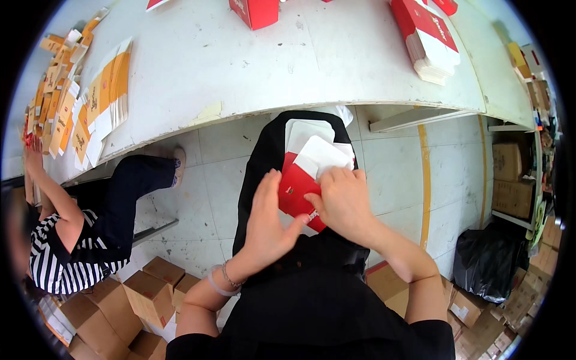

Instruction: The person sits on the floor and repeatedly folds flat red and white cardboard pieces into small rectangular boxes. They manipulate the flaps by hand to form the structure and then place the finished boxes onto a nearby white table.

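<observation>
A red and white folding carton [293, 187] lies tilted over my lap, its white flaps toward the table. It looks flat, or nearly so. My right hand [343, 201] grips its right side, fingers curled over the edge and thumb on the red face. Along its left side rests my left hand [264, 219], with fingers stretched out and the thumb apart. More flat cartons with rounded white flaps [307, 133] lie beneath it on my black-clad lap. How many there are is hidden.
On the white table [240, 69] ahead stand a red box [258, 12] and a stack of red-white cartons [427, 39]. Orange cartons [111, 84] lie left, near a co-worker in a striped top [66, 252]. Cardboard boxes [149, 294] and a black plastic bag [489, 258] flank me.
</observation>
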Demonstrator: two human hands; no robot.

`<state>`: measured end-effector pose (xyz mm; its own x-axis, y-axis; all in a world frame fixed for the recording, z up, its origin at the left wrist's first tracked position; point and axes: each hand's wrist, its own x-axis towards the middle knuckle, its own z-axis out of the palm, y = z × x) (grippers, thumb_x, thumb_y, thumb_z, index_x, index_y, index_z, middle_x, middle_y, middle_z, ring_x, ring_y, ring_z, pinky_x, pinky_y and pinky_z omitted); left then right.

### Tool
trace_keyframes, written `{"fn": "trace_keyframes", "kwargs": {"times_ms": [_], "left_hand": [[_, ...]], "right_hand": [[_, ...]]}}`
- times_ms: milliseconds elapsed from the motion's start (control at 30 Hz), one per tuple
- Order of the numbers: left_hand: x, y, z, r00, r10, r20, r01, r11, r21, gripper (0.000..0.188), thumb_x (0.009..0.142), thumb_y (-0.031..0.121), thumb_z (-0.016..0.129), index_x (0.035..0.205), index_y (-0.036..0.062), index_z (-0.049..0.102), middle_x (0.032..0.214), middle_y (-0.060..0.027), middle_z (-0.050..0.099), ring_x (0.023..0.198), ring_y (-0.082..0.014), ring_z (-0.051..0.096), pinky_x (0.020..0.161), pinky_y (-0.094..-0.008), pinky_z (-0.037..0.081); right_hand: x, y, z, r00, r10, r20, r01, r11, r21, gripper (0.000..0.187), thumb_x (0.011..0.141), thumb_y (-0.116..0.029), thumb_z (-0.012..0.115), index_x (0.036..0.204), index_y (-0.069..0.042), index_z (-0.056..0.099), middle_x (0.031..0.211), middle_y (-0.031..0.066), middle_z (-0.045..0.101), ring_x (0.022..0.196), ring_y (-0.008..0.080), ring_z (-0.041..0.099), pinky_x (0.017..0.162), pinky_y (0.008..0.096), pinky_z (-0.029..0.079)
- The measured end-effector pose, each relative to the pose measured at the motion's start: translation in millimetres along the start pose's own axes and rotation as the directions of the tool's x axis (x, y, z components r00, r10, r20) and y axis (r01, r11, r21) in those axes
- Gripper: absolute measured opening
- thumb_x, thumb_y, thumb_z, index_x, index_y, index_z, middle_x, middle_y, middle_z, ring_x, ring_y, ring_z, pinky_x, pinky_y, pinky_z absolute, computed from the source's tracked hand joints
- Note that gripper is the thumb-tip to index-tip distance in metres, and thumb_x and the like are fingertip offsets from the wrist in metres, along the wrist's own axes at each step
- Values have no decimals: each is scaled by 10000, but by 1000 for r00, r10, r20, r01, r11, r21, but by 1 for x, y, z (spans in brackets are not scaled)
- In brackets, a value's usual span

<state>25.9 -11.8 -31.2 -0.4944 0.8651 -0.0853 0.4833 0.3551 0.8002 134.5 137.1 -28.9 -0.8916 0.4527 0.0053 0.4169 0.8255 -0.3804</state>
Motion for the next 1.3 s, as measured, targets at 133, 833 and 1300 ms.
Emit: {"fn": "trace_keyframes", "kwargs": {"times_ms": [133,833,1300], "left_hand": [[-11,30,7,982,154,-106,-132,973,189,1041,667,268,861,1419,-101,243,1451,-309,303,1301,-461,379,1034,-458,382],[11,10,-20,968,249,-25,-180,624,-760,704,734,243,862,1254,96,410,1112,-60,535,984,-141,564,812,-294,489],[23,17,-43,972,232,-40,-232,916,-328,1035,625,321,914,1378,12,274,1108,-182,606,995,-281,650,828,-365,545]], "right_hand": [[3,-25,-31,976,-135,-169,161,975,151,211,717,-229,740,635,-76,622,741,50,552,772,243,501,757,419,367],[-8,-14,-51,853,-264,-450,482,728,488,356,765,-175,741,1039,20,624,807,109,592,725,251,549,666,349,449],[10,-19,-74,998,-69,-11,43,481,876,316,902,-45,618,1214,4,629,1241,182,624,1125,272,618,947,344,486]]}}
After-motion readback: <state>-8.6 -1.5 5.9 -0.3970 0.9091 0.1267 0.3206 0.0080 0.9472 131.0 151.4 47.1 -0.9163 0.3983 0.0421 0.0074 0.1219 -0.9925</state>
